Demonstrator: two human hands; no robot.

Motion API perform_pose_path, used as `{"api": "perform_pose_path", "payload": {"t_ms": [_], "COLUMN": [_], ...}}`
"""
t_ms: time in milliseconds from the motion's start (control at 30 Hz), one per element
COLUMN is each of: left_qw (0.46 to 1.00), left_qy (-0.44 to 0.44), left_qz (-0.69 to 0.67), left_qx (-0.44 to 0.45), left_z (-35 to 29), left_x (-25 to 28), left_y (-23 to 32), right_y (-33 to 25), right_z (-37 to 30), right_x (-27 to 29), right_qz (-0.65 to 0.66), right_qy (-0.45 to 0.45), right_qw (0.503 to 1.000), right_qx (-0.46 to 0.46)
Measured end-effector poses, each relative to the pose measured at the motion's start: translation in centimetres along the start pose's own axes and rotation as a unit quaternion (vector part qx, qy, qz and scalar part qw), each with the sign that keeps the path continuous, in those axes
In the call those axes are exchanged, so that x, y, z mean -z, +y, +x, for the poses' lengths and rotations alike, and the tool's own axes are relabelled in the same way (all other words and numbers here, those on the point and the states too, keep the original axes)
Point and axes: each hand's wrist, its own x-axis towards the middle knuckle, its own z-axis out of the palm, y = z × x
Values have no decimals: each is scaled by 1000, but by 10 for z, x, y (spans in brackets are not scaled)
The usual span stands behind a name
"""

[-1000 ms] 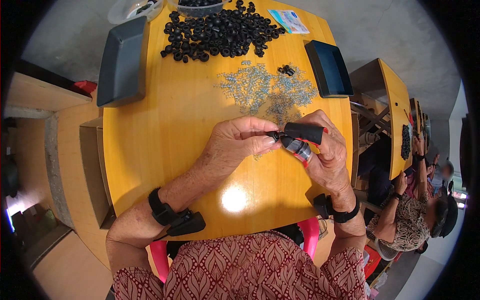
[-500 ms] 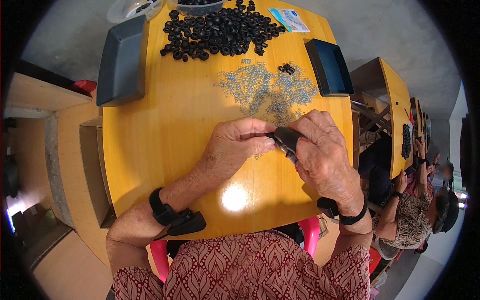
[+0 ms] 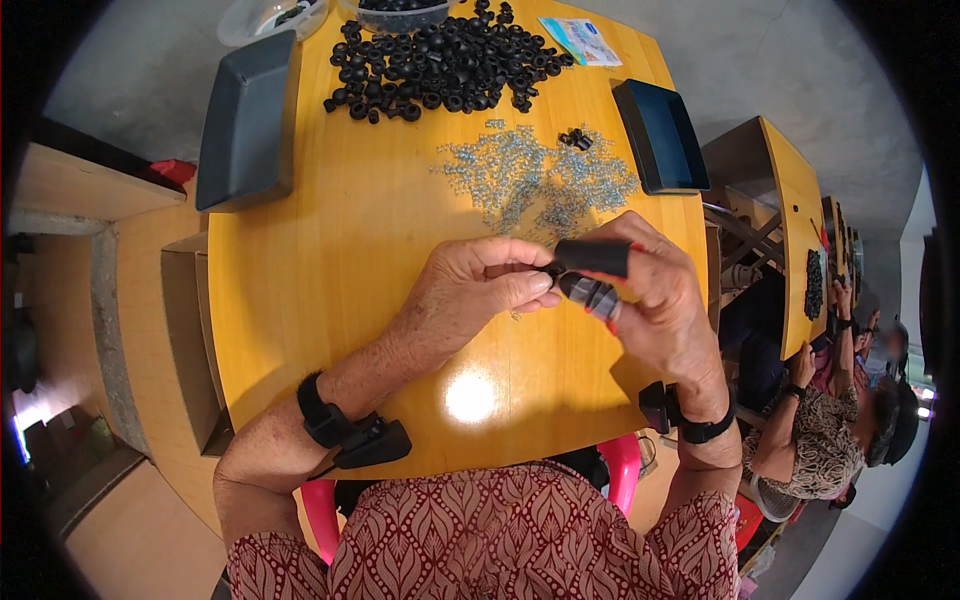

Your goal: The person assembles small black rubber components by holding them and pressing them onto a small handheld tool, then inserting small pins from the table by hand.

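Between the fingertips of my left hand (image 3: 480, 285), which is closed, is a small black piece (image 3: 555, 270), mostly hidden. My right hand (image 3: 662, 300) is wrapped round a black hand tool (image 3: 592, 257) with red parts and a shiny grey barrel (image 3: 590, 294). The tool's front lies right beside the black piece; whether they touch, I cannot tell. Just beyond both hands spreads a pile of tiny clear-silvery pieces (image 3: 495, 170). A few black pieces (image 3: 576, 139) rest on its far side.
A heap of round black parts (image 3: 440, 65) covers the table's far end, beside a clear tub (image 3: 400, 18) and a packet (image 3: 582, 42). A grey tray (image 3: 245, 130) stands left, a dark blue tray (image 3: 660, 140) right. Other people (image 3: 820, 440) sit at a table further right.
The tool has turned in my right hand, so its black body and grey barrel show more. My right fingers have shifted up and back slightly. My left hand has barely moved.
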Motion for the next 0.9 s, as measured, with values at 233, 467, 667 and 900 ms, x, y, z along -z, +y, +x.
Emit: {"api": "perform_pose_path", "payload": {"t_ms": [233, 467, 667, 900], "left_qw": [1000, 999, 1000, 999], "left_qy": [10, 15, 10, 23], "left_qz": [-19, -36, -24, 27], "left_qx": [6, 5, -5, -32], "left_z": [0, -1, 0, 2], "left_x": [0, -2, -2, 0], "left_y": [-2, 0, -2, -4], "right_y": [20, 25, 26, 31], "right_z": [-10, -8, -8, -15], "right_x": [-11, -12, -9, -9], "right_qz": [175, 158, 178, 172], "right_qy": [38, 44, 43, 70], "right_qw": [982, 986, 983, 981], "right_qx": [-56, -21, -26, -54]}}
